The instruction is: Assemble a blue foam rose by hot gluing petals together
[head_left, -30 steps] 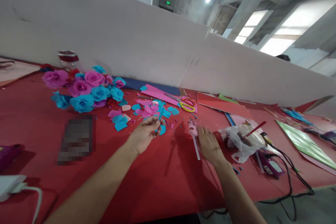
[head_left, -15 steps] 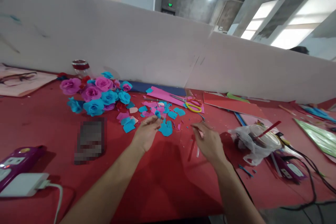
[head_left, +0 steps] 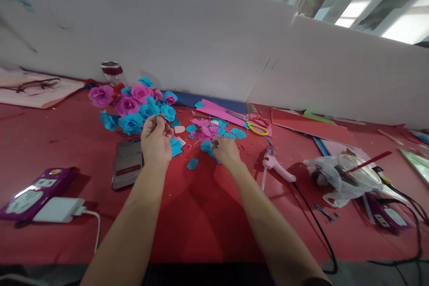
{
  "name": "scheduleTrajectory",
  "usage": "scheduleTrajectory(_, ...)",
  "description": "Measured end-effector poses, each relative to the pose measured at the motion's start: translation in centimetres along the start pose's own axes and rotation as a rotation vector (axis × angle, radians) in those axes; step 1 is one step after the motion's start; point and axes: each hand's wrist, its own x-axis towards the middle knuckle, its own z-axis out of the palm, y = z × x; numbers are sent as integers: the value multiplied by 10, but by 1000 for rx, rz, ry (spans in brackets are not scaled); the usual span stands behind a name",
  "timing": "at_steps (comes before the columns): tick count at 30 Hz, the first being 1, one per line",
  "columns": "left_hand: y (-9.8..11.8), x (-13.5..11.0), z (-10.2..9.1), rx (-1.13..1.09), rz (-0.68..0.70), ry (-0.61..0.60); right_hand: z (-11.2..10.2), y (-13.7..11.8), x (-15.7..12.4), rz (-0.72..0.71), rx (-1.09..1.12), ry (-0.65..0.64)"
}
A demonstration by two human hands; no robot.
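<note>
My left hand (head_left: pixel 156 140) is raised in front of the paper roses (head_left: pixel 130 123), its thumb and fingertips pinched together. The small blue paper roll seen there a moment before hardly shows now, as the fingertips overlap the blue roses. Over the scattered pieces, my right hand (head_left: pixel 227 152) has its fingers closed on the edge of a blue paper petal (head_left: pixel 205 146). A single blue petal (head_left: pixel 192 164) lies apart, nearer to me. Pink and blue cut paper (head_left: pixel 206 132) spreads just behind the right hand.
A pink glue gun (head_left: pixel 278 167) with a black cord lies to the right. Behind are yellow-and-red scissors (head_left: pixel 256 126). A phone (head_left: pixel 127 165) and a purple power strip (head_left: pixel 36 194) with a white charger (head_left: pixel 60 210) sit left. A tub in a plastic bag (head_left: pixel 351 172) stands right.
My right hand has moved left from beside the glue gun to the blue paper, uncovering the gun. My left hand has moved left, in front of the roses. The view has tilted down.
</note>
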Motion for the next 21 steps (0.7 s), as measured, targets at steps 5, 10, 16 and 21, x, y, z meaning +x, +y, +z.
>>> scheduleTrajectory(5,10,12,-9,34,111,59,15,-11,11,71,33,72)
scheduleTrajectory(10,8,10,-8,102,-8,77,15,-4,13,53,229,135)
scheduleTrajectory(16,-23,-25,10,242,-434,-126,0,13,-6,197,1023,243)
scheduleTrajectory(21,-38,-50,19,294,-597,-250,-10,19,-32,282,1539,283)
